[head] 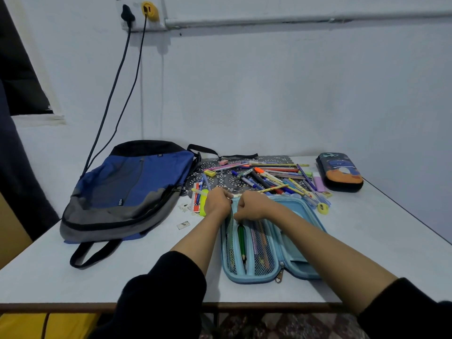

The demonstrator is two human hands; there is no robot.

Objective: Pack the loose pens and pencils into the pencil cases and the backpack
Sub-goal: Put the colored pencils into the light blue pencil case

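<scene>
Lying open at the near middle of the desk point(122, 272), the blue pencil case point(293, 216) shows its mesh pockets, with a green pencil point(241, 241) tucked in the slot between them, point toward the person. Both hands meet at the far end of this case. The left hand point(217, 200) has its fingers curled tight and its thumb pinching the case's far rim. The right hand point(252, 205) sits just beside it, fingers curled down onto the top edge of the mesh; whether they also pinch a pen cannot be told.

Just beyond the hands, the loose pens and pencils point(271, 177) lie in a jumbled heap, partly on a black lace mat point(220, 178). A ruler point(196, 198) and a yellow-green marker point(203, 200) lie just left of the left hand. A yellow sharpener point(322, 207) rests by the case's far right corner.

The backpack point(132, 189), blue, grey and black, lies flat on the left of the desk. A dark pencil case point(340, 172) lies zipped shut at the far right, a purple eraser point(319, 182) beside it.
</scene>
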